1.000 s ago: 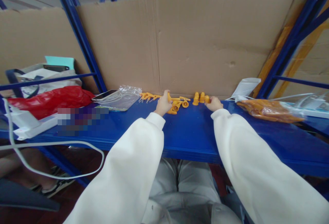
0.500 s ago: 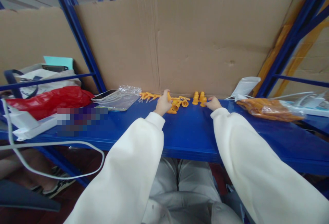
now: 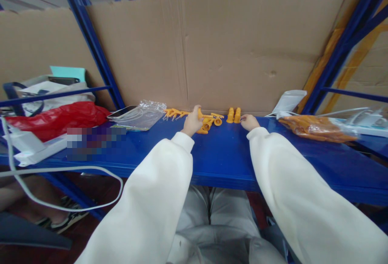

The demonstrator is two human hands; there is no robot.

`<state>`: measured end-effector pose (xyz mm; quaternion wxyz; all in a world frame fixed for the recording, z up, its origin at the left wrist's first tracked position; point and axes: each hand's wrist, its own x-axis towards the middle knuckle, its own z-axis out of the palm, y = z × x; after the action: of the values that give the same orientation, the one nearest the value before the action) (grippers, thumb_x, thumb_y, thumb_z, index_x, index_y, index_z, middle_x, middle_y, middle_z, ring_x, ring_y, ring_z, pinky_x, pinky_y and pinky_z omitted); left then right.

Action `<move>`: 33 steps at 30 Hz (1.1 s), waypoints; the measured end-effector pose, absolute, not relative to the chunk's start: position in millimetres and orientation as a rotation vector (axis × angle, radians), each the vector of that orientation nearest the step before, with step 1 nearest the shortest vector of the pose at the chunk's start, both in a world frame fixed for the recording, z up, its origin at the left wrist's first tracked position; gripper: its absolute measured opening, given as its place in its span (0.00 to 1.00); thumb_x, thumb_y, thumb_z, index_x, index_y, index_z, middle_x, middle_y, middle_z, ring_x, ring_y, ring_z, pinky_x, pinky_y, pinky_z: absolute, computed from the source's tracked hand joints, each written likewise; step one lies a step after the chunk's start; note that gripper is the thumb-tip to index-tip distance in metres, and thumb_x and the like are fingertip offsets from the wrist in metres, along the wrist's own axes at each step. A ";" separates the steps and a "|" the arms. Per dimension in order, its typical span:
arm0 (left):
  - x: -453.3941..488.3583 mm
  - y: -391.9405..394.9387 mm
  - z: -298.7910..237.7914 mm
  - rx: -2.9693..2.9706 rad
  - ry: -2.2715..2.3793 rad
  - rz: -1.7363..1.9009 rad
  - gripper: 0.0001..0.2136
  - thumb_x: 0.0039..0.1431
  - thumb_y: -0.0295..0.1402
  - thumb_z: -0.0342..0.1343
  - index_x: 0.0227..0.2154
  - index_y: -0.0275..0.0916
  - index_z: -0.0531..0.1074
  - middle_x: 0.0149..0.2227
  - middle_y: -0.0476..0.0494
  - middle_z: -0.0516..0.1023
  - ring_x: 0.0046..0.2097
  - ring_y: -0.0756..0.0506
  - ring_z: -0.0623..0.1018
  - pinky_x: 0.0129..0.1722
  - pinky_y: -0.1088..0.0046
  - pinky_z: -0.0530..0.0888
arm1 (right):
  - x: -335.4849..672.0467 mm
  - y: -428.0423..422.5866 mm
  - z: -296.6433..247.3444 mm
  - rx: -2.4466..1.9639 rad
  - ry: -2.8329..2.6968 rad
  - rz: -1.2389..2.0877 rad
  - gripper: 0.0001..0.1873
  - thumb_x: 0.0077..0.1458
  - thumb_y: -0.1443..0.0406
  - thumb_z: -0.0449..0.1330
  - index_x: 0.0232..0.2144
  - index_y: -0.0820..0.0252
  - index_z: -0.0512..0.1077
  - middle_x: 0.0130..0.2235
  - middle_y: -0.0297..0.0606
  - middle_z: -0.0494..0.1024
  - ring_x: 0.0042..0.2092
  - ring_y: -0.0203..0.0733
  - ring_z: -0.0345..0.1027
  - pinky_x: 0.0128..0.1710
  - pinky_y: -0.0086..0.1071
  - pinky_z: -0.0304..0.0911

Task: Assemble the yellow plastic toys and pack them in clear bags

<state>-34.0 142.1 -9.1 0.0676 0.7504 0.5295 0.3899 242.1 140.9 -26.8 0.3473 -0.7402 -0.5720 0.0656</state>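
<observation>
My left hand [image 3: 192, 122] is closed round an orange plastic piece [image 3: 200, 113] at the back of the blue shelf; its far end is partly hidden by the fingers. Just right of it lie a ribbed orange piece [image 3: 209, 116] and several orange cup-ended parts [image 3: 217, 122]. Branching orange pieces with thin metal spirals [image 3: 175, 113] lie to its left. Two stepped orange pieces stand upright side by side, one on the left [image 3: 230, 115] and one on the right [image 3: 237, 116]. My right hand [image 3: 250, 123] is just right of this pair, fingers slightly apart, holding nothing I can see.
Cardboard [image 3: 230, 49] walls off the back of the blue shelf [image 3: 222, 159]. At right lies a plastic bag of orange parts [image 3: 317, 127]. At left are a clear bag [image 3: 148, 118], a red bag [image 3: 65, 116] and a looping white cable [image 3: 119, 193]. A seated person's legs [image 3: 39, 193] show below.
The right upright orange piece has shifted back, now level with the other. My right hand has drawn slightly away from it. My left hand has stayed put.
</observation>
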 end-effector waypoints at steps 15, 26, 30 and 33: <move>-30.7 143.0 -8.7 2.292 1.376 1.310 0.20 0.61 0.24 0.58 0.55 0.39 0.77 0.54 0.38 0.82 0.56 0.41 0.80 0.60 0.64 0.73 | 150.3 105.2 -5.4 -1.265 -1.705 0.795 0.15 0.54 0.56 0.68 0.24 0.60 0.73 0.22 0.33 0.77 0.25 0.35 0.70 0.33 0.33 0.71; -29.6 144.9 -11.2 2.356 1.327 1.392 0.24 0.59 0.24 0.57 0.59 0.39 0.72 0.57 0.37 0.78 0.60 0.40 0.75 0.63 0.60 0.70 | 140.2 89.0 -2.4 -1.166 -1.605 1.124 0.18 0.51 0.50 0.69 0.29 0.60 0.79 0.25 0.36 0.74 0.25 0.37 0.67 0.26 0.31 0.63; -30.5 147.3 -13.3 2.341 1.300 1.437 0.31 0.56 0.24 0.59 0.65 0.40 0.65 0.60 0.35 0.75 0.62 0.38 0.73 0.63 0.58 0.70 | 138.8 89.1 -4.2 -1.116 -1.566 1.205 0.16 0.49 0.51 0.70 0.30 0.58 0.79 0.21 0.29 0.62 0.23 0.33 0.55 0.24 0.32 0.58; -31.2 145.7 -9.9 2.371 1.247 1.535 0.33 0.54 0.24 0.60 0.65 0.38 0.63 0.62 0.33 0.71 0.65 0.37 0.70 0.65 0.57 0.67 | 138.2 91.0 -4.6 -1.085 -1.518 1.216 0.17 0.50 0.51 0.70 0.29 0.58 0.77 0.21 0.28 0.58 0.23 0.32 0.48 0.23 0.32 0.55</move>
<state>-31.2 145.7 -9.9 0.0271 0.7676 0.4036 0.4971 138.2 91.0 -4.6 0.4413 -0.4372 -0.6117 0.4899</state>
